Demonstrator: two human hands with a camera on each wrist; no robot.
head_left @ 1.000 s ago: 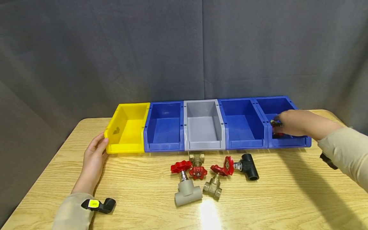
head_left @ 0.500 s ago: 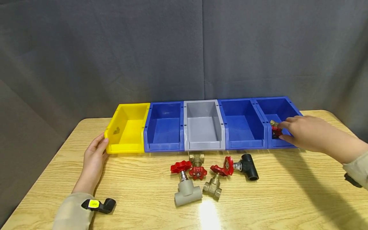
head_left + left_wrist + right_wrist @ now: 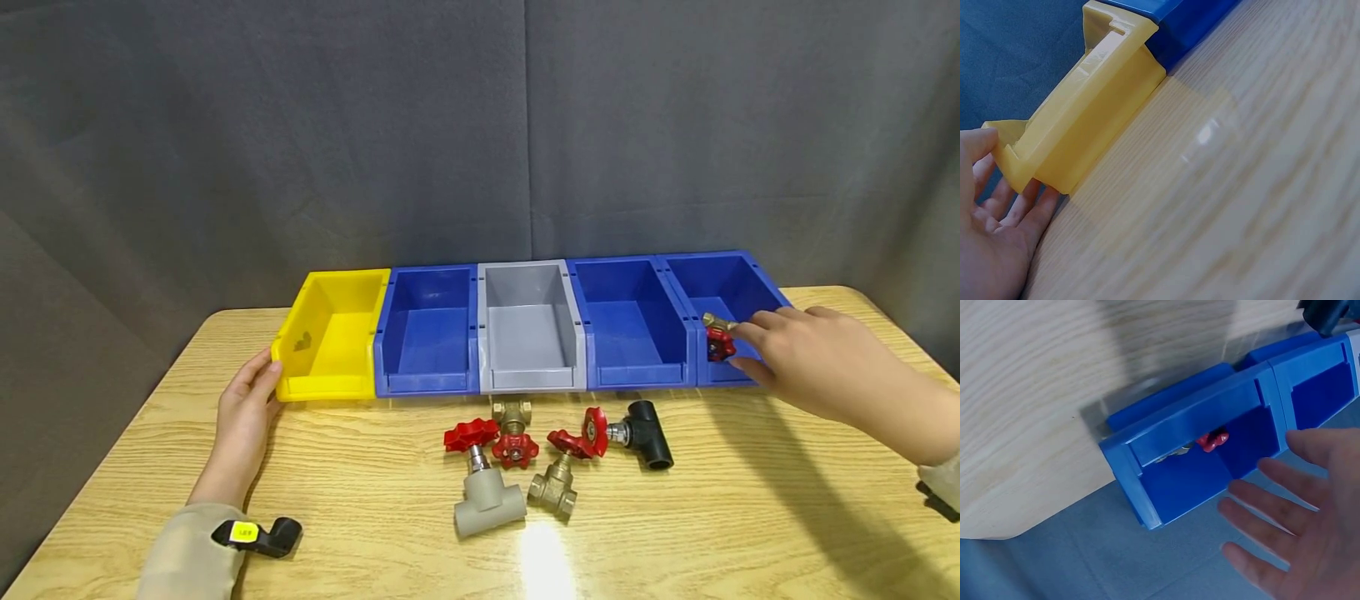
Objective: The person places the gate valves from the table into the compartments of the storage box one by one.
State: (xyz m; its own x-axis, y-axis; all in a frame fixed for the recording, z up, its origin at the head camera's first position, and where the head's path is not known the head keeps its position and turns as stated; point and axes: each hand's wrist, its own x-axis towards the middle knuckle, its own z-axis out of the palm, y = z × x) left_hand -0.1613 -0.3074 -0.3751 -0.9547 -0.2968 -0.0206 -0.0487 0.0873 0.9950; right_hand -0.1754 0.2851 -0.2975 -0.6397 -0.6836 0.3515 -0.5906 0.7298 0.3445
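From the head, one small brass valve [image 3: 721, 343] with a red wheel lies in the end blue bin [image 3: 716, 273], so that one seems done. Four more look left to do on the counter [image 3: 360, 500]: a gray valve [image 3: 486, 492], a black valve [image 3: 648, 435], a far brass valve [image 3: 513, 427] and a near brass valve [image 3: 557, 487] (all with bumpy red wheels, like flowers). The left hand [image 3: 243, 417] holds the yellow bin [image 3: 326, 387] at its front corner. The right hand [image 3: 821, 358] is over the end bin's right side, near its valve.

From the left wrist, that grip is narrow, thumb on the rim, fingers outside.

From the right wrist, the grip is wide, holding nothing. The valve inside shows shiny red and a bit of dull metal.
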